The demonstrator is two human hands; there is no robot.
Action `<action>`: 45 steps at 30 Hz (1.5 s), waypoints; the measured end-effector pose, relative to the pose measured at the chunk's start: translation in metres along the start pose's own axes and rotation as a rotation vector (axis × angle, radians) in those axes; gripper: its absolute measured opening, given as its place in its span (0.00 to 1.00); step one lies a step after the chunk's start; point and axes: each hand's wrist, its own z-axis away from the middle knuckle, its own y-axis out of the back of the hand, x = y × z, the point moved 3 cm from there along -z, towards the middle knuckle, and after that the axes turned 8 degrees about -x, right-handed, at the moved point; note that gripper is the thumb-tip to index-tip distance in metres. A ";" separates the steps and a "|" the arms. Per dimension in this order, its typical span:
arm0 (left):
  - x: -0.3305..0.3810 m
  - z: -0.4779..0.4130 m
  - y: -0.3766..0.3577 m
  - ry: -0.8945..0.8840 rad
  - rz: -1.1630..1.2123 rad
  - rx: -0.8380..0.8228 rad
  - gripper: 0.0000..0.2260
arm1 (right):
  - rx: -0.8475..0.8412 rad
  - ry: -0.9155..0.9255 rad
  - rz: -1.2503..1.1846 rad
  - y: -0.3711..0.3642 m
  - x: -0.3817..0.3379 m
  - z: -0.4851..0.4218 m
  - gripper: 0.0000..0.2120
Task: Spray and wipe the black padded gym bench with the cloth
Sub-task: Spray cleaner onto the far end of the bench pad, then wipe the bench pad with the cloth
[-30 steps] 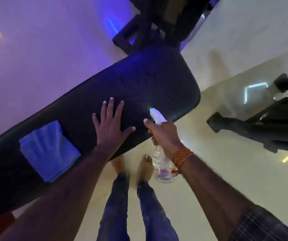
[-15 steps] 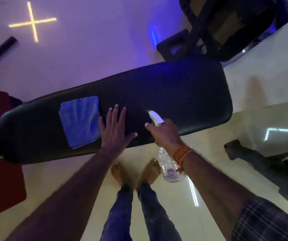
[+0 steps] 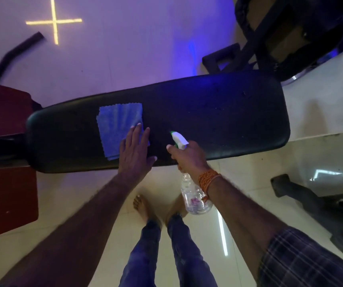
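Bench (image 3: 218, 121) seen sprayed, droplets visible; wiping not begun. Spray bottle (image 3: 195, 199) gripped by right hand (image 3: 189, 157); cloth (image 3: 118, 129) pressed under flat, spread left hand (image 3: 135, 151).

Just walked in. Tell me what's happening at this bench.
A person is cleaning the black padded bench. The right hand grips a clear spray bottle by its neck, with the white and green nozzle aimed over the pad. The left hand lies flat on the bench, fingers overlapping the near corner of the blue cloth that is spread on the pad. Small droplets dot the pad's right half.
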 end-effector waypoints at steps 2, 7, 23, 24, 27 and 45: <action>-0.009 -0.001 0.000 0.023 0.004 -0.031 0.42 | 0.017 -0.005 0.000 -0.006 -0.014 -0.011 0.12; -0.027 -0.004 0.008 -0.005 0.134 0.035 0.38 | 0.082 0.017 -0.049 -0.008 -0.033 -0.029 0.10; -0.086 -0.025 0.045 0.480 0.885 0.302 0.19 | 0.176 0.582 -0.257 -0.038 -0.116 -0.022 0.15; -0.092 -0.015 0.047 0.498 0.918 0.364 0.18 | 0.174 0.593 -0.264 -0.048 -0.124 -0.023 0.16; -0.115 0.018 0.049 0.577 1.020 0.462 0.16 | 0.151 0.666 -0.217 -0.080 -0.145 -0.022 0.17; -0.080 0.063 0.016 0.481 1.402 0.237 0.04 | -0.118 0.602 0.197 -0.097 -0.105 -0.013 0.32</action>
